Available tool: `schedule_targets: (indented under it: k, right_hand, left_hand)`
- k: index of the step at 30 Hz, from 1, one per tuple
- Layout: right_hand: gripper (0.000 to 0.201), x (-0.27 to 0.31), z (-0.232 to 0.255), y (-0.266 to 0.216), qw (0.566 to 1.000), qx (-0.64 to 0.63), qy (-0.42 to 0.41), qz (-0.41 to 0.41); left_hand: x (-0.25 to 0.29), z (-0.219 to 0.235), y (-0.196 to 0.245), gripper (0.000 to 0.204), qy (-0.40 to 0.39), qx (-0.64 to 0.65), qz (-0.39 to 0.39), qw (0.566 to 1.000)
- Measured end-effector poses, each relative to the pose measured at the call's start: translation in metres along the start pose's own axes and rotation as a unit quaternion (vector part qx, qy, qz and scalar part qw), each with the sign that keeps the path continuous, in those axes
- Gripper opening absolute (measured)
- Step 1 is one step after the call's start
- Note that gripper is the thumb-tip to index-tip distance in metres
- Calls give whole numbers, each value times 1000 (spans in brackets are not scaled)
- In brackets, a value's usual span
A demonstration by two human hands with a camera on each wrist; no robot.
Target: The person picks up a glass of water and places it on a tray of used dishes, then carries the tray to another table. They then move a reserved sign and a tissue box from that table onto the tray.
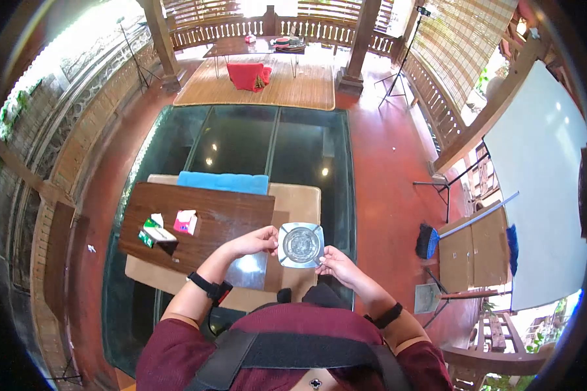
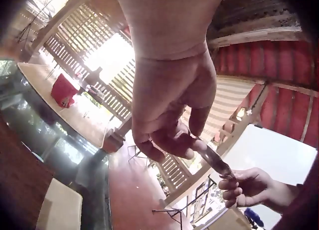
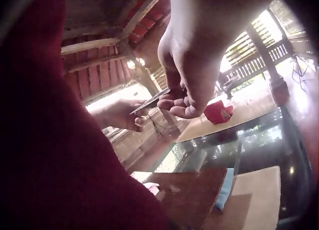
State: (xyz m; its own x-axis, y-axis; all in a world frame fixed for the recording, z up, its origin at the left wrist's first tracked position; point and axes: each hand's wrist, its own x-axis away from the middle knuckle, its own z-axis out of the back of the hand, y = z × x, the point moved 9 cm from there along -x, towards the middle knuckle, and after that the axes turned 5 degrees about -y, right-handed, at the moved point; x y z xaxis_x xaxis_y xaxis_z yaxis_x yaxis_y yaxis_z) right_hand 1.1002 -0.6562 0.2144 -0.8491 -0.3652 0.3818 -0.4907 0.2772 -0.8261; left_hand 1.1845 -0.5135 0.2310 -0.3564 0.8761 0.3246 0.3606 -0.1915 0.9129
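A square glass ashtray [image 1: 301,245] with a round hollow and corner grooves is held up in front of the chest, its hollow turned toward the head camera. My left hand [image 1: 261,240] pinches its left edge between thumb and fingers. At the lower right corner, my right hand [image 1: 337,264] grips it the same way. The left wrist view catches the ashtray [image 2: 215,160] nearly edge-on between the left hand [image 2: 172,105] and the right hand [image 2: 254,187]. From the right wrist it shows as a thin slab [image 3: 149,101] beside the right fingers.
A low brown wooden table [image 1: 222,212] lies ahead to the left, bearing a green-and-white tissue box [image 1: 155,232] and a pink-and-white pack [image 1: 185,221]. A blue cushion [image 1: 223,182] sits behind it. Dark glass floor panels surround it. At right stand a whiteboard [image 1: 535,163] and a blue broom [image 1: 428,241].
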Motion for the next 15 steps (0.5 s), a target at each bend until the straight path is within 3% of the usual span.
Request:
schedule_targets:
  k: [4,7,15]
  right_hand:
    - [11,-35,53,-33,1000,-17,17,1]
    - [11,-63,97,-62,1000,-10,12,3]
    - [23,-128,190,-185,999,-7,34,18]
  left_hand:
    - [-55,27,38,18,19,11,-45,999]
    - [-104,55,59,23,28,-89,-86,992]
    - [-215,111,129,24,48,-15,-100,994]
